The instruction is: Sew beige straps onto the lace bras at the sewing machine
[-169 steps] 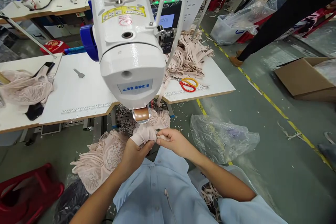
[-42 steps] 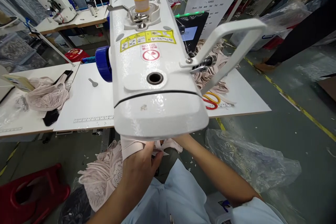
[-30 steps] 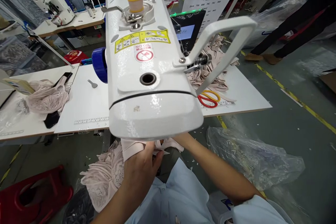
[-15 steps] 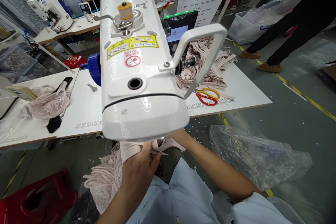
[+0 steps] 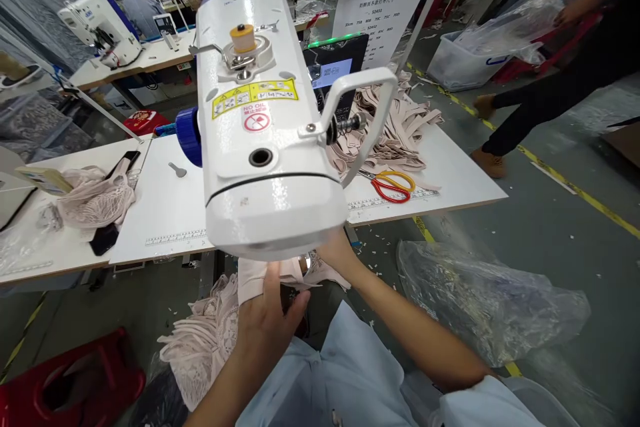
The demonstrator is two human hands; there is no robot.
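Note:
A white sewing machine (image 5: 275, 207) fills the middle of the view, its head hiding the needle area. Under the head lies a pale pink lace bra (image 5: 253, 278), only partly visible. My left hand (image 5: 267, 317) is closed on its left part, fingers on top and thumb bent inward. To the right, my right hand (image 5: 337, 253) is at the lace part of the same bra, just under the machine head. Its fingers are blurred and mostly hidden. A bunch of pale pink lace pieces (image 5: 205, 340) hangs down left of my left hand.
Red and yellow scissors (image 5: 393, 185) and a heap of pink straps (image 5: 395, 127) lie on the white table (image 5: 460, 173). A clear plastic bag (image 5: 490, 300) is on the floor, a red stool (image 5: 75, 380) at lower left. Another person's legs (image 5: 530, 120) are at right.
My head view has shifted slightly, so the machine appears a little higher. My right hand shows more beneath the machine head. The other person at right has taken a step.

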